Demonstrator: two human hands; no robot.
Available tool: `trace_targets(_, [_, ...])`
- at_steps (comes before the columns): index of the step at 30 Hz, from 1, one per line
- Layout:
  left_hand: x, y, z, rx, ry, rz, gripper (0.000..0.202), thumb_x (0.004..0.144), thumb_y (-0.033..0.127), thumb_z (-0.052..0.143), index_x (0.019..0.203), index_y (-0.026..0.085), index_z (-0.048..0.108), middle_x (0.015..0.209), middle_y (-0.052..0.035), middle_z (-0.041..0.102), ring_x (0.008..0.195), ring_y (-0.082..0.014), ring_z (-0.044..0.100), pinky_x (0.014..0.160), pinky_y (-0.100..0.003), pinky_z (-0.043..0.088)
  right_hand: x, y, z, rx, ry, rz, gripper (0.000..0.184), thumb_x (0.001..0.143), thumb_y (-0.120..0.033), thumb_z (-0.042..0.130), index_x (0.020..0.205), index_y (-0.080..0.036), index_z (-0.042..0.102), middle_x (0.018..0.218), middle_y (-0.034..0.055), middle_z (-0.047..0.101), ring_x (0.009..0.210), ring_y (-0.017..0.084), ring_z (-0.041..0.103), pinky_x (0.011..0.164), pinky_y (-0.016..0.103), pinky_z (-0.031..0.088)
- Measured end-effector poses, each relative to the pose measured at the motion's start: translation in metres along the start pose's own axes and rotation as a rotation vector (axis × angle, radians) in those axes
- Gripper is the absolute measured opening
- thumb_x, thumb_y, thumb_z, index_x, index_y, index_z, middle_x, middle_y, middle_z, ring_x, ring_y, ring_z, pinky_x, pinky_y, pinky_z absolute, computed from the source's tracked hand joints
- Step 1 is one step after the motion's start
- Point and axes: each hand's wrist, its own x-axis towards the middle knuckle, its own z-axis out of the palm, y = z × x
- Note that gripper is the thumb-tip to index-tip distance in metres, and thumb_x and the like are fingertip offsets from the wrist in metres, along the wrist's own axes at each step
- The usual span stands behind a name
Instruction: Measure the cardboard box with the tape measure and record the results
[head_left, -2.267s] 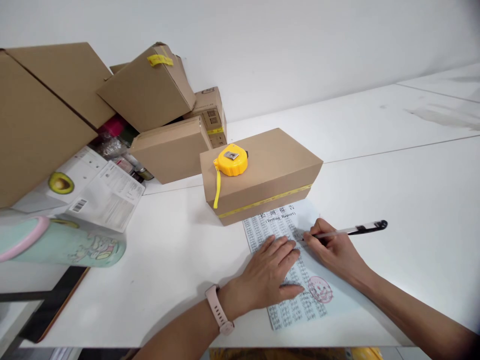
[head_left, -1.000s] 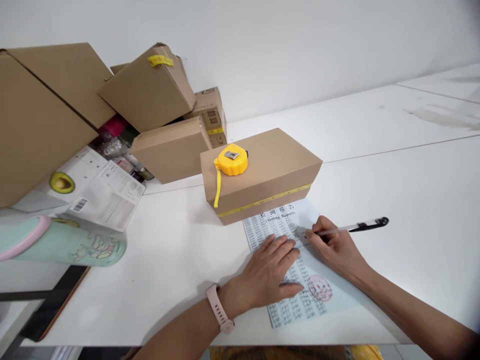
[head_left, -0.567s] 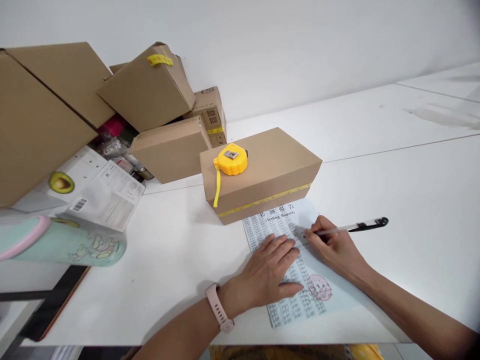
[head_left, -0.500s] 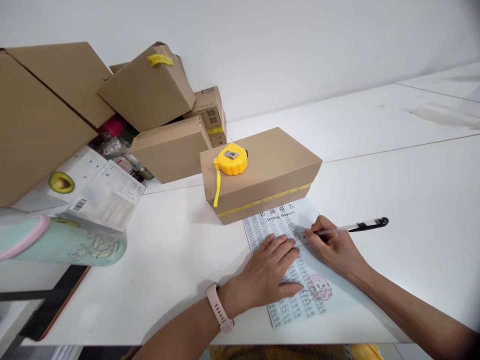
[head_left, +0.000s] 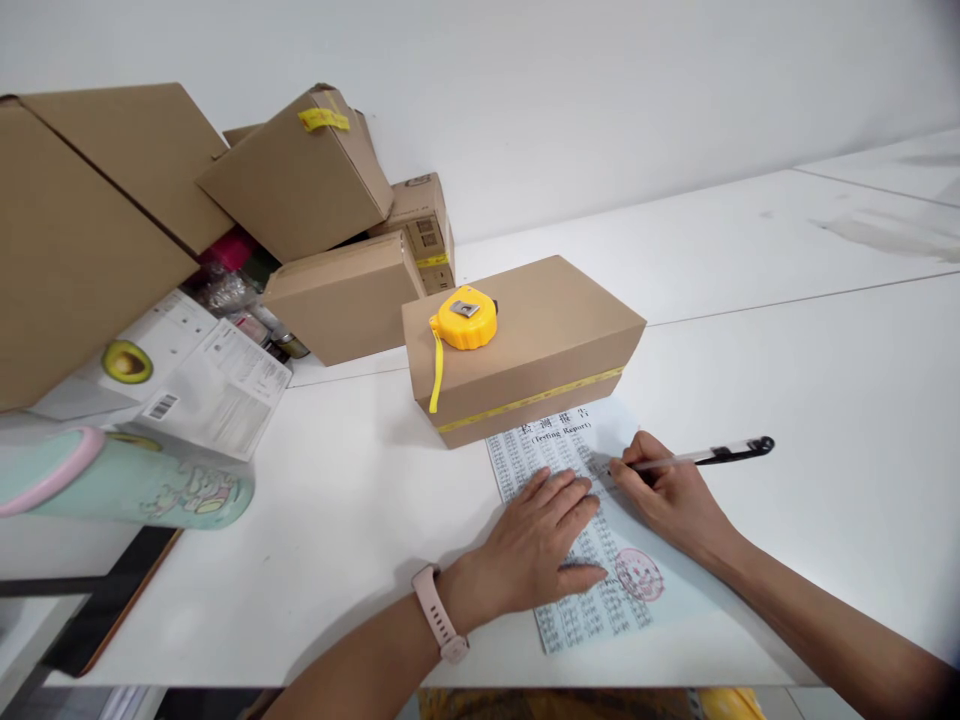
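Observation:
My left hand (head_left: 536,545) lies flat with fingers stretched on a printed report sheet (head_left: 600,590) that bears a red stamp. My right hand (head_left: 667,490) pinches a clear pen with a black cap (head_left: 705,457), its tip on the sheet's upper part. Just beyond the sheet stands a cardboard box (head_left: 540,340) with a yellow tape line along its side. A yellow tape measure (head_left: 463,320) rests on the box's left top, its strap hanging down the front.
Several cardboard boxes (head_left: 300,180) are piled at the back left against the wall. A white avocado-print carton (head_left: 172,370) and a mint-green bottle (head_left: 127,485) lie at the left. The white table (head_left: 787,330) runs to the right; its front edge is near.
The pen shifted only slightly over the sheet. My left hand has stayed flat on the paper.

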Motion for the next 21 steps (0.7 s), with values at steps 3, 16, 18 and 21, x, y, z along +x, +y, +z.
trace_targets(3, [0.0000,-0.0003,0.0011,-0.004,0.006,0.003,0.063,0.093,0.052,0.053,0.141,0.014,0.039,0.150,-0.0155,0.046,0.145,-0.0294,0.033,0.122,-0.050,0.022,0.0001,0.0007,0.0002,0.013,-0.009,0.003,0.032,0.088,-0.047,0.058,0.071,-0.023,0.044,0.057,-0.0052,0.038,0.053,0.012,0.034,0.047,0.026,0.029])
trace_targets(16, [-0.0002,-0.0005,0.0005,-0.005,0.003,0.005,0.065,0.092,0.052,0.055,0.142,0.014,0.038,0.150,-0.0154,0.045,0.146,-0.0287,0.031,0.123,-0.049,0.021,0.0004,-0.0012,-0.0008,0.012,-0.009,0.002,0.028,0.085,-0.040,0.061,0.070,-0.024,0.044,0.058,-0.0049,0.039,0.054,0.012,0.034,0.047,0.026,0.030])
trace_targets(18, [-0.0002,-0.0008,0.0011,-0.003,0.003,0.006,0.064,0.092,0.052,0.055,0.142,0.014,0.039,0.150,-0.0152,0.045,0.145,-0.0291,0.031,0.123,-0.049,0.020,0.0005,-0.0021,-0.0008,0.012,-0.009,0.000,0.029,0.086,-0.041,0.060,0.069,-0.024,0.044,0.057,-0.0052,0.039,0.054,0.012,0.034,0.047,0.026,0.030])
trace_targets(21, [0.0001,-0.0008,0.0013,0.002,-0.002,0.008,0.064,0.092,0.052,0.055,0.141,0.012,0.040,0.149,-0.0149,0.046,0.145,-0.0297,0.032,0.123,-0.048,0.019,0.0005,-0.0038,-0.0006,0.015,-0.012,0.012,0.031,0.086,-0.045,0.060,0.070,-0.024,0.043,0.057,-0.0059,0.036,0.052,0.012,0.032,0.046,0.026,0.028])
